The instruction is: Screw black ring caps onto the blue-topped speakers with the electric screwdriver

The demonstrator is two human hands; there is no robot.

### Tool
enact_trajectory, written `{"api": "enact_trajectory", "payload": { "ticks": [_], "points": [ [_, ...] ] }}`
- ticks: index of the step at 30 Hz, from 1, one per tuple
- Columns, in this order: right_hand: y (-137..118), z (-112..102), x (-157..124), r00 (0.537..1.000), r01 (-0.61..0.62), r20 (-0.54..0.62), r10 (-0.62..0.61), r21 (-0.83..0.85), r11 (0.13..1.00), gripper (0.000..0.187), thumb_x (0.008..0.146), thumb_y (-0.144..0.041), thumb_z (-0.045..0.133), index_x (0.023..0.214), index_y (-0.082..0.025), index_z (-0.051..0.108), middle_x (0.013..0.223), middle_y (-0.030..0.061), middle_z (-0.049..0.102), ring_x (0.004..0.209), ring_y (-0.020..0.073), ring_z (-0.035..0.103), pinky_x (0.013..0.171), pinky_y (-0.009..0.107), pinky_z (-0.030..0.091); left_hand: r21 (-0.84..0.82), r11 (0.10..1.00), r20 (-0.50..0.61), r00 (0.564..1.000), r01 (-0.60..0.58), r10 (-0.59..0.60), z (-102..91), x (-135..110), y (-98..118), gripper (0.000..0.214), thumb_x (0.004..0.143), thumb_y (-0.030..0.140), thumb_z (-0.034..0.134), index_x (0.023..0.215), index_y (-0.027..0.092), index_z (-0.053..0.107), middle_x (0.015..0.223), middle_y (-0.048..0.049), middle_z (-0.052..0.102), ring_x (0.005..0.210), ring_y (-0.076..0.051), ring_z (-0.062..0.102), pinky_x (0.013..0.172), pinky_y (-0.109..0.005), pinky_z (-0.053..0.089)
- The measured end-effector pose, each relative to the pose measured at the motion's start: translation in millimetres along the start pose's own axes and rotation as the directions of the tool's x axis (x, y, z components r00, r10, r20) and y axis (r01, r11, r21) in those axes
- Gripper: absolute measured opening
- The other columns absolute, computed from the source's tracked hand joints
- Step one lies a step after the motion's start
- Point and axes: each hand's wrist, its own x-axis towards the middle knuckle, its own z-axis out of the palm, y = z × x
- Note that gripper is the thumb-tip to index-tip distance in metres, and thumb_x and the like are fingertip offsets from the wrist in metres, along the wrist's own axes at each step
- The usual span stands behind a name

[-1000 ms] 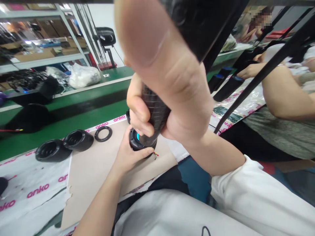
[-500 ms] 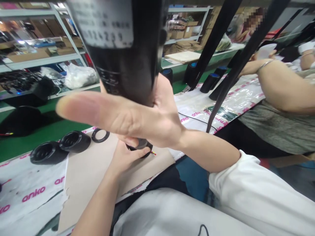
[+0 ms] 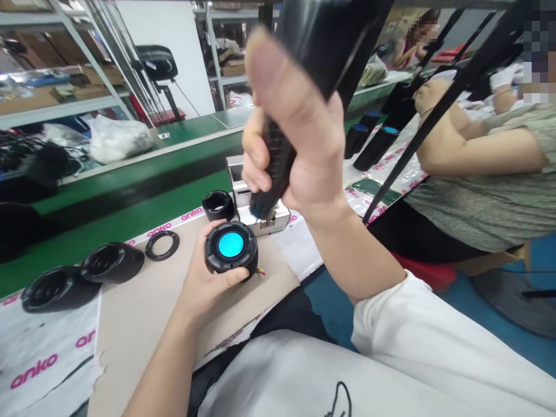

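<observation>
My right hand is wrapped around a black electric screwdriver, thumb raised along its body. The tool tilts, and its narrow nose points down to the left, above and apart from the round part. Low over the cardboard sheet, my left hand grips a round black housing from its left side, thumb across the front. A bright blue disc sits in the housing's top face. Short red and yellow wires stick out at its right.
Two black cylindrical shells lie at the left, beside a flat black ring. Behind the housing stand a short black cylinder and a white box. A dark slanting strap hangs at the right, before a co-worker's arm.
My right hand has drawn the screwdriver up and right, away from the housing, uncovering the blue disc. My left hand still holds the housing. The view has shifted slightly.
</observation>
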Motion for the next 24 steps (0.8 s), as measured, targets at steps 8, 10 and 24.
{"api": "enact_trajectory", "payload": {
  "ticks": [8, 10, 24],
  "points": [
    [73.5, -39.1, 3.8, 0.988, 0.058, -0.152, -0.042, 0.099, 0.993, 0.043, 0.087, -0.047, 0.09, 0.083, -0.026, 0.053, 0.054, -0.0109, 0.051, 0.039, 0.0108, 0.043, 0.039, 0.028, 0.031, 0.023, 1.0, 0.004, 1.0, 0.0, 0.0, -0.3, -3.0, -0.2, 0.095, 0.063, 0.049, 0.106, 0.143, 0.025, 0.061, 0.14, -0.0113, 0.072, 0.126, -0.034, 0.074, 0.102, -0.041, 0.061],
    [79.4, -41.0, 1.7, 0.991, 0.035, -0.133, -0.022, 0.097, 0.995, 0.044, 0.088, -0.048, 0.09, 0.083, -0.026, 0.051, 0.056, -0.0106, 0.052, 0.039, 0.0101, 0.043, 0.039, 0.027, 0.031, 0.029, 1.0, 0.002, 1.0, -0.009, 0.009, -0.7, -2.8, -1.5, 0.095, 0.062, 0.049, 0.106, 0.143, 0.025, 0.062, 0.14, -0.0109, 0.072, 0.127, -0.033, 0.073, 0.103, -0.041, 0.06],
    [63.5, -34.8, 1.0, 0.99, 0.018, -0.141, -0.013, 0.035, 0.999, 0.051, 0.084, -0.054, 0.092, 0.081, -0.027, 0.05, 0.062, -0.0083, 0.053, 0.04, 0.0096, 0.044, 0.039, 0.03, 0.032, 0.047, 0.999, -0.007, 1.0, -0.01, 0.01, -1.6, -4.3, -3.2, 0.096, 0.061, 0.049, 0.107, 0.143, 0.026, 0.062, 0.142, -0.0102, 0.073, 0.127, -0.033, 0.074, 0.106, -0.042, 0.059]
  ]
}}
